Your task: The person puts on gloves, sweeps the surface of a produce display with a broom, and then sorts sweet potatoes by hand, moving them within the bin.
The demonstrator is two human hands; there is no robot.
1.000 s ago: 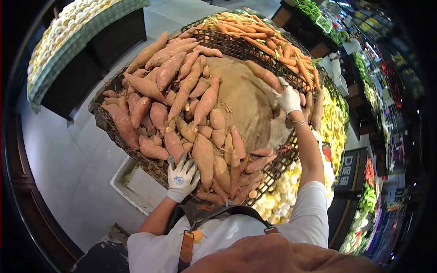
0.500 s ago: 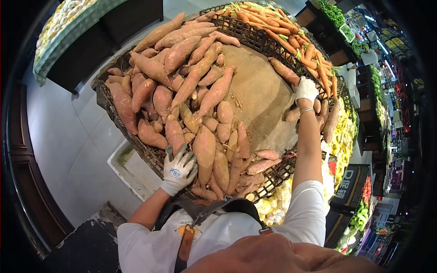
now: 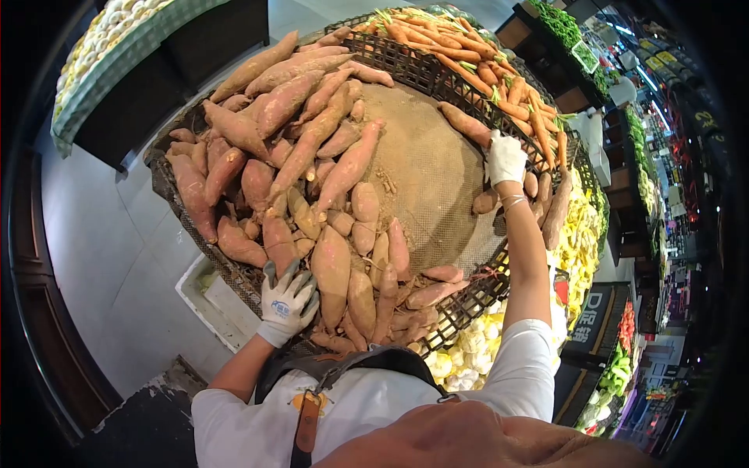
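The right hand [image 3: 505, 158] closes on one end of a long sweet potato [image 3: 465, 123] lying on burlap [image 3: 421, 187] just beyond it. The left hand [image 3: 287, 303] rests spread on the near sweet-potato pile [image 3: 334, 265]. Firm, weighty and rough-skinned, the potato should balance better gripped mid-body.

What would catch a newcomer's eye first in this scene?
The big heap of sweet potatoes filling the left of the black basket, beside a bare burlap patch. The gloved left hand rests spread at the near rim; the gloved right hand touches a long sweet potato by the carrots.
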